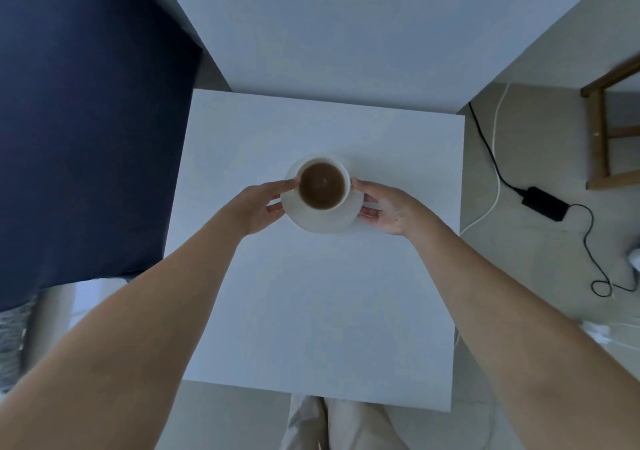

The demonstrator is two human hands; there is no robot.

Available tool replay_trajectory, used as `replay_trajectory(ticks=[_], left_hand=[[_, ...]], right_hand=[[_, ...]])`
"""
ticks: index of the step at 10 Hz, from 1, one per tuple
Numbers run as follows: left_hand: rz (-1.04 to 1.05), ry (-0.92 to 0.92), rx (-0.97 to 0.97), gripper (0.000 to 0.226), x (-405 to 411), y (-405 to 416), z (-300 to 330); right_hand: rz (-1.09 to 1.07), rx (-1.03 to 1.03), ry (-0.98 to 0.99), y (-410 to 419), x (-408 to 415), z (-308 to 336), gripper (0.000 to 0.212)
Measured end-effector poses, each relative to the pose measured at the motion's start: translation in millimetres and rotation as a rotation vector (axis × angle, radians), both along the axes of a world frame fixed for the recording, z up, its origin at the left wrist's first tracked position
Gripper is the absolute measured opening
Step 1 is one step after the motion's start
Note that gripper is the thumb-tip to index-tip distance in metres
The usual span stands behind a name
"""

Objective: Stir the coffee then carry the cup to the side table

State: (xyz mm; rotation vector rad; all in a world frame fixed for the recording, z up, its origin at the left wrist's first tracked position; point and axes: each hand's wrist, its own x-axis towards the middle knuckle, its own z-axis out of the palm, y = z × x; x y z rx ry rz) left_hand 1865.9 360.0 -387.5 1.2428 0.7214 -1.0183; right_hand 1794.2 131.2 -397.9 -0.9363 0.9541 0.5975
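White square table (311,311) fills the middle of the view, seen from above, with pale floor (526,159) and cables to the right. Near the table's centre a white cup (323,183) of brown coffee sits on a white saucer (322,221). Left hand (258,209) and right hand (391,209) flank it, fingers (369,212) grasping the saucer's opposite edges.

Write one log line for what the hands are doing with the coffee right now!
left hand: on saucer edge | right hand: on saucer edge | cup: full, upright on saucer | place: white table | spoon: none seen
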Motion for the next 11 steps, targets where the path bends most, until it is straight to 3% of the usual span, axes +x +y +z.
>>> replay_trajectory(ticks=[5,7,8,9,11], left_hand=[[0.010,0.026,0.048,0.042,-4,2,-14],[-0.044,0.031,0.093,0.071,-5,-1,-10],[-0.049,0.017,0.106,0.077,-10,-4,2],[-0.066,-0.004,0.147,0.091,-15,-2,18],[-0.141,-0.113,0.212,0.089,-38,14,51]], right_hand=[[-0.005,-0.029,0.007,8,-2,-8,0.014],[-0.031,-0.086,0.006,13,-4,-3,0.010],[0.022,-0.168,-0.001,19,-8,1,0.026],[0.030,-0.272,0.055,23,-12,10,0.056],[0.029,-0.378,0.057,35,-34,41,0.050]])
